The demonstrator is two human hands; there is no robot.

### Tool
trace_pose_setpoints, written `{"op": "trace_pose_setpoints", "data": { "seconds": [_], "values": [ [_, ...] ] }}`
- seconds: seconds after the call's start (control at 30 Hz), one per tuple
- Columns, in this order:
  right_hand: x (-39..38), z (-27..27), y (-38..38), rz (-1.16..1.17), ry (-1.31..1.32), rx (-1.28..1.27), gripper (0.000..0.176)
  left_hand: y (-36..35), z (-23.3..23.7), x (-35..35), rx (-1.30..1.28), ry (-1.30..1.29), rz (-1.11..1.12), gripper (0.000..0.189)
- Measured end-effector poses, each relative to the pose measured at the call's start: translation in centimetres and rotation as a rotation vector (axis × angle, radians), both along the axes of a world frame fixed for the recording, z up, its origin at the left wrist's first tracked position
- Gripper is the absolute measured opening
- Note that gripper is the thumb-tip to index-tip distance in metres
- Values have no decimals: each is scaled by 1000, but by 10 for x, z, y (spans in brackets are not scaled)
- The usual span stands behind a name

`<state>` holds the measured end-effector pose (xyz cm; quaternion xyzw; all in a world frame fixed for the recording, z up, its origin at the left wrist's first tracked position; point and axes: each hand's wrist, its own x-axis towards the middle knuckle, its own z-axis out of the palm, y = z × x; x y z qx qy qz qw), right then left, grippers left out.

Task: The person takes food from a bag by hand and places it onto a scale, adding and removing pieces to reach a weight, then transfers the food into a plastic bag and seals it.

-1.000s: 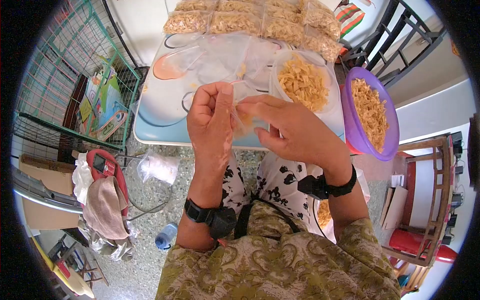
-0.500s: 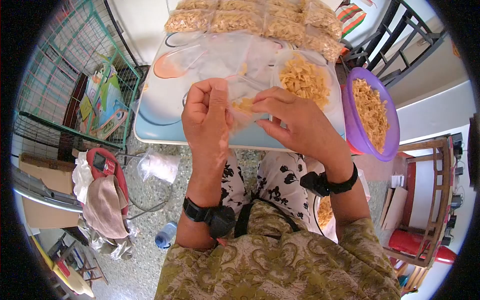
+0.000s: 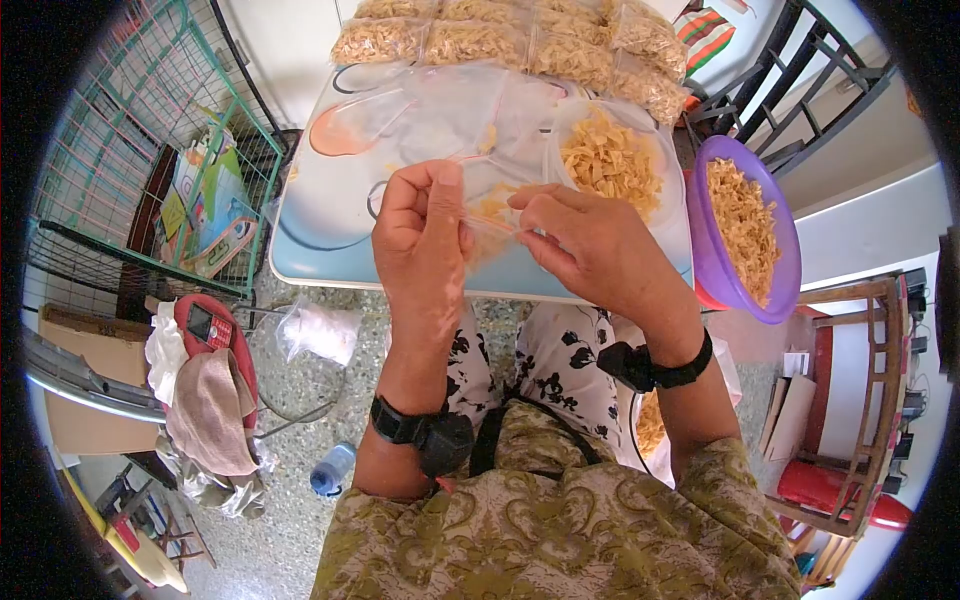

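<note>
A clear plastic bag (image 3: 488,222) with some yellowish chips in its lower part hangs between my hands, over the near side of the table. My left hand (image 3: 425,225) is closed, pinching the bag's left edge between thumb and fingers. On the other side my right hand (image 3: 590,240) pinches the bag's right edge, thumb and fingertips together. Just beyond my right hand, a shallow clear container (image 3: 655,160) holds a heap of flat yellow chips (image 3: 605,160). More clear plastic (image 3: 450,105) lies flat on the table past my hands.
Filled bags of chips (image 3: 475,42) line the table's (image 3: 320,255) far edge. A purple basin (image 3: 785,220) of chips stands at the right. To the left are a green wire cage (image 3: 150,150), a red stool (image 3: 240,370) with a phone and cloth, and a bottle (image 3: 332,468) on the floor.
Both hands have shifted slightly to the right with the bag. The right fingertips have closed together on its edge, where thumb and fingers were more apart before.
</note>
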<state>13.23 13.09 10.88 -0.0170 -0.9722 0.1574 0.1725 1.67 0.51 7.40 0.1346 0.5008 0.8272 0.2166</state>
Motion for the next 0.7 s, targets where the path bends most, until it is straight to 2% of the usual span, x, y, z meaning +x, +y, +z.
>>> {"op": "trace_pose_setpoints", "data": {
  "seconds": [0.17, 0.33, 0.43, 0.53, 0.7],
  "values": [
    [1, -4, -1, -9, -42, -66, 16, 0, -2, 0, 24, 10, -16, 19],
    [-1, -2, -7, -76, -191, -133, 35, -1, 1, 1, 6, -11, -29, 17],
    [-4, -2, -11, -13, -150, -135, 41, -1, -2, 0, 42, -6, -36, 16],
    [-6, -4, -12, 4, -112, -35, 41, -1, -2, 1, 60, -10, -52, 16],
    [-6, -8, -11, 39, -115, -78, 36, 0, -2, 1, 89, 1, -66, 16]
  ]
}}
